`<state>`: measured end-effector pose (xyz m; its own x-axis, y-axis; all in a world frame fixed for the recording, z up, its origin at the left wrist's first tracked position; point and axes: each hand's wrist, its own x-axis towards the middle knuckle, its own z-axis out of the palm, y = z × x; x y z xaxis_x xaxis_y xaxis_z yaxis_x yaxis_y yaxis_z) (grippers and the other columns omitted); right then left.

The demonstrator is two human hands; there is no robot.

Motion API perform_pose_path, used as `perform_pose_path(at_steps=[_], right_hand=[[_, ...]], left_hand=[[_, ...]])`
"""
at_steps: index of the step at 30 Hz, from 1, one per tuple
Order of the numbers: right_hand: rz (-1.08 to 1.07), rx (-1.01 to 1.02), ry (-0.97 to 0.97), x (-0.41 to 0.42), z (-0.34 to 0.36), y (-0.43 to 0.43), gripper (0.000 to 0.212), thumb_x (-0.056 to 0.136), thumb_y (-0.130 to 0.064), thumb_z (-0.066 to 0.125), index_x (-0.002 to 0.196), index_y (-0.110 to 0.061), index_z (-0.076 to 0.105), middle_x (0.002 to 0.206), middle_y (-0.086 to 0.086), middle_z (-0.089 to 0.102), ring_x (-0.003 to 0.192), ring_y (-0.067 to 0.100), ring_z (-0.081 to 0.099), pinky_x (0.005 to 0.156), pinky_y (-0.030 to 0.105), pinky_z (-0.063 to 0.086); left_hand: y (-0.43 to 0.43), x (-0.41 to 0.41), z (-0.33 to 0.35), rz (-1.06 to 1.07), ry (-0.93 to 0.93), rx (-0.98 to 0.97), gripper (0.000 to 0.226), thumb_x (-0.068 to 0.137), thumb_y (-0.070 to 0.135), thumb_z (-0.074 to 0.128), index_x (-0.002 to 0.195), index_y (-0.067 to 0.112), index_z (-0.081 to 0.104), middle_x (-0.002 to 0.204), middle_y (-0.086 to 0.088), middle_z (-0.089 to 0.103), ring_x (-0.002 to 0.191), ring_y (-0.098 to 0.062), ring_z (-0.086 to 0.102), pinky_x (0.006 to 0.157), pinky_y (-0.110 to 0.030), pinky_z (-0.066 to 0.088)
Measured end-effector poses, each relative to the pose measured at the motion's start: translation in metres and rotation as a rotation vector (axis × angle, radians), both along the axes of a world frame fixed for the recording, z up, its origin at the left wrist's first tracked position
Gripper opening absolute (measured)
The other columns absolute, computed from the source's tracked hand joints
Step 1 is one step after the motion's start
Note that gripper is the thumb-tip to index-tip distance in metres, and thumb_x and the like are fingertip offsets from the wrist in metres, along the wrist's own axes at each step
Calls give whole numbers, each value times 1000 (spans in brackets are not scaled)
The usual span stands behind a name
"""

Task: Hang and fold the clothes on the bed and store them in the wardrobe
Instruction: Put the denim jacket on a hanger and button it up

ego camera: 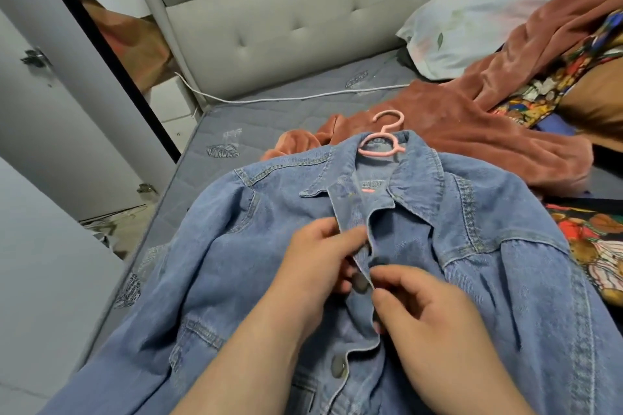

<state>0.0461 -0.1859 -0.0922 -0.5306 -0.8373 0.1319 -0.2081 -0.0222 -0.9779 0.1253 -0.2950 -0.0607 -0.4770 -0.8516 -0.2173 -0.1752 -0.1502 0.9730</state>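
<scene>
— Hands come nearest the lens: what is gripped by them?

— Denim is pinched by both. The left hand (320,256) has thumb and fingers closed on the button-side front edge of the jacket (505,280). The right hand (428,310) has its fingertips (387,274) nipped on the opposite edge, presumably the one with the holes. A button (360,281) is seen between the two grips, just beside the left fingers.

— So a button is being fastened?

— That is judged likely. It would be done well if the hole were held taut by the right fingers and the button were tipped on edge and pushed through by the left thumb. The two fronts should be kept level so that no hole is skipped. Whether the hole is lined up cannot be told, as it is hidden by a fold.

— And outward from there?

— A lower button (338,365) appears unfastened. The jacket is spread front-up across the near part of the bed (236,131), close to its left edge. A pink hanger (384,145) is already seated in the collar, hook towards the head end. Behind it a rust garment (472,125) is heaped towards the right.
</scene>
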Motion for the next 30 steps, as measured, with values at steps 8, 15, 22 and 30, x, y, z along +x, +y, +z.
perform_pose_path(at_steps=[8,15,22,30], right_hand=[[139,280,820,-54,69,-16,36,84,-27,61,116,-41,51,97,-19,64,92,1,58,78,19,45],[171,133,735,-68,17,-68,10,84,-30,69,93,-34,71,81,-17,58,81,-2,54,77,19,42],[-3,-154,597,-72,-3,-66,15,89,-44,45,94,-37,57,89,-13,62,90,3,55,82,12,39],[-11,-168,553,-75,5,-64,15,79,-28,62,89,-39,61,82,-15,65,81,6,55,74,13,41]], left_hand=[[-8,-2,-43,20,61,137,7,81,16,65,76,14,60,54,1,55,42,-8,41,36,-18,33],[-4,-6,-44,107,32,86,27,86,24,67,62,16,59,46,-3,49,36,-12,42,35,-19,34],[-20,-3,-16,241,81,-257,9,71,16,63,73,14,72,62,-19,64,53,-12,50,48,-32,45],[-22,-20,16,162,102,-592,16,79,-3,69,79,12,75,76,1,74,70,-11,65,68,-24,53]])
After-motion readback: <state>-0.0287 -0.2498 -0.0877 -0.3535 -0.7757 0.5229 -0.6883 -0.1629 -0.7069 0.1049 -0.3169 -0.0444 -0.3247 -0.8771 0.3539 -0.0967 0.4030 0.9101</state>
